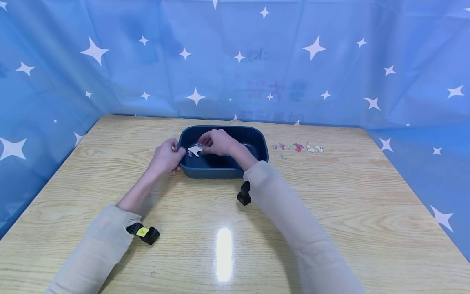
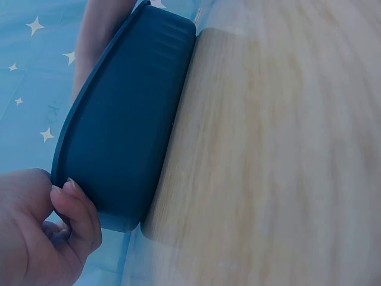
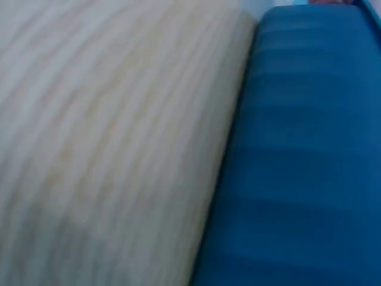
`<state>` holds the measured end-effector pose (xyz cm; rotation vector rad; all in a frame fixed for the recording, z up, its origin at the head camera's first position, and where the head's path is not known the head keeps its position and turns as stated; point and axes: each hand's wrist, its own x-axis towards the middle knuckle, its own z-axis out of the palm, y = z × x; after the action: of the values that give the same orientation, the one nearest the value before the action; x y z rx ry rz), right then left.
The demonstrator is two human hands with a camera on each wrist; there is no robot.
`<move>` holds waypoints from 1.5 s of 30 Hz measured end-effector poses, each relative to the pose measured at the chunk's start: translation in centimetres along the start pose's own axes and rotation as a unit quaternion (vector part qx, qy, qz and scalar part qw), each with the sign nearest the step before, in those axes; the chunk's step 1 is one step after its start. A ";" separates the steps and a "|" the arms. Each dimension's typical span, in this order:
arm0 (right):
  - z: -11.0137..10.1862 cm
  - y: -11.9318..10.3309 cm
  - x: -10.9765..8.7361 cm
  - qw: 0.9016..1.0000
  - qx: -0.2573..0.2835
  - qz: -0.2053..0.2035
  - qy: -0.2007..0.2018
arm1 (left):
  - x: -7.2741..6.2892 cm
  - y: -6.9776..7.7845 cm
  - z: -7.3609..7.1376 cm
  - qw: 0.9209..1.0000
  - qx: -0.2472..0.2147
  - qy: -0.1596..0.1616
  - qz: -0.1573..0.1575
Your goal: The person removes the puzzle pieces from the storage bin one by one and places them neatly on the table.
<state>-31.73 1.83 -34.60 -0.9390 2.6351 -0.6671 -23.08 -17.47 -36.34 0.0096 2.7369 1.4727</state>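
Note:
A dark blue rectangular bin point(image 1: 213, 173) stands on the wooden table. At its left end my left hand point(image 1: 167, 157) grips the rim, thumb on top and fingers curled beneath; the left wrist view shows this left hand point(image 2: 53, 220) against the bin's corner point(image 2: 119, 131). My right hand point(image 1: 218, 143) reaches down inside the bin and pinches a small white flat cutout point(image 1: 194, 150) near the left wall. Beside that cutout is a small purple piece point(image 1: 190, 154). In the right wrist view the bin wall point(image 3: 297, 149) fills the right side, hiding the right hand.
Right of the bin, several small flat cutouts lie in a loose group, among them a red one point(image 1: 298, 147), a green one point(image 1: 290, 147), a purple one point(image 1: 282, 145) and a whitish one point(image 1: 319, 149). Behind the table point(image 1: 330, 196) hangs a blue star-patterned cloth point(image 1: 220, 73).

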 end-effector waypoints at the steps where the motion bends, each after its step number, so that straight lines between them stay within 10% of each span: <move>1: 0.1 0.0 0.0 1.000 -0.004 0.003 0.000 | 0.0 0.0 0.0 1.000 -0.002 0.000 0.000; 14: 0.3 0.0 0.1 0.996 -0.088 -0.020 0.003 | -0.1 -0.2 0.0 1.000 -0.009 0.001 0.004; 27: -0.7 0.8 -1.7 0.996 0.060 -0.017 0.071 | -0.1 -0.1 0.1 1.000 -0.005 0.005 0.002; 45: -4.0 3.1 -5.8 0.966 0.178 -0.038 0.183 | -0.2 0.1 0.0 1.000 0.005 -0.001 0.004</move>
<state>-30.53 9.09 -32.21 -0.8768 2.6481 -1.3991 -22.88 -17.40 -36.28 0.0224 2.7465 1.4613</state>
